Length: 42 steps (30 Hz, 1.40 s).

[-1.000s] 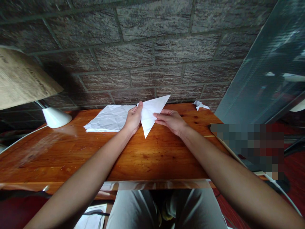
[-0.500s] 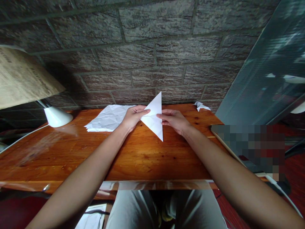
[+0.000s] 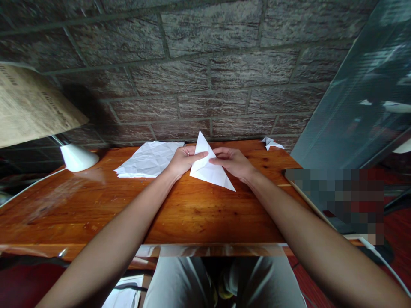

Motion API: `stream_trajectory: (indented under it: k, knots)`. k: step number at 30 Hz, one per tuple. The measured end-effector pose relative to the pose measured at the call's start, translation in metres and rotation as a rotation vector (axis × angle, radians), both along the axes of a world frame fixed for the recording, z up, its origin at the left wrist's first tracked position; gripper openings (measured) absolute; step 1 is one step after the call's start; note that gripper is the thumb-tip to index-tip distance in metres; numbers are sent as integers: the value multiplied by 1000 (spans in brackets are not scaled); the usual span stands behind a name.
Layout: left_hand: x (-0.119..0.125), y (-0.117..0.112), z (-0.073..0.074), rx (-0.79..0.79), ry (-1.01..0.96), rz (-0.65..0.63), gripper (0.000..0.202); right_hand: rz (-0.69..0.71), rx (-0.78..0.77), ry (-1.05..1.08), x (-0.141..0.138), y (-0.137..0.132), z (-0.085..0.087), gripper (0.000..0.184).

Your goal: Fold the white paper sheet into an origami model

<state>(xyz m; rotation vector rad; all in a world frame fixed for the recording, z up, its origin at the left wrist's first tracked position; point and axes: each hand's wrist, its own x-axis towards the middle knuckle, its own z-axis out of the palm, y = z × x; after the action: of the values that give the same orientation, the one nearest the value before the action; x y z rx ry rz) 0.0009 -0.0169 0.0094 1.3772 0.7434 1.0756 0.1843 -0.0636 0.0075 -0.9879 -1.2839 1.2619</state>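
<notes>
Between my two hands is a white sheet of paper folded into a triangle [image 3: 210,173], held up over the table. One of its corners points up and another points down to the right. My left hand [image 3: 183,160] pinches its left side, thumb on the face toward me and fingers behind. On the right side, my right hand [image 3: 233,162] grips it near the edge with thumb and fingers. The fingertips behind the paper are partly hidden.
A stack of creased white paper [image 3: 147,158] lies left on the wooden table [image 3: 192,218]. Farther left stands a lamp [image 3: 78,157]. A small folded paper piece [image 3: 272,143] sits at the back right, a laptop-like device [image 3: 321,196] at the right edge. A brick wall [image 3: 180,77] rises behind.
The paper triangle has turned in my hands: its upper corner has swung left and its lower corner right. Both hands keep their hold and have shifted only slightly.
</notes>
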Motion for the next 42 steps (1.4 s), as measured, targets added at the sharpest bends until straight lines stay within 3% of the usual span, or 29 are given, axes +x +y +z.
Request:
stream_trajectory:
  k: [9,16,28,35,42]
  knots:
    - [2,2,-5,5,10,-8,37,3,4,-18,-1,2,-4,33]
    - [1,3,-5,-109,-15,-42,40,-29,-27,-47,-3,5,-7,30]
    - [5,6,-9,-59,-47,150,41,-56,-69,-50,-4,3,-6,26]
    - [3,2,-7,-112,-8,35,40,-119,-68,-63,-1,5,-7,26]
    - [4,1,-6,-91,1,79,38,-120,-57,-44,-2,4,-6,26]
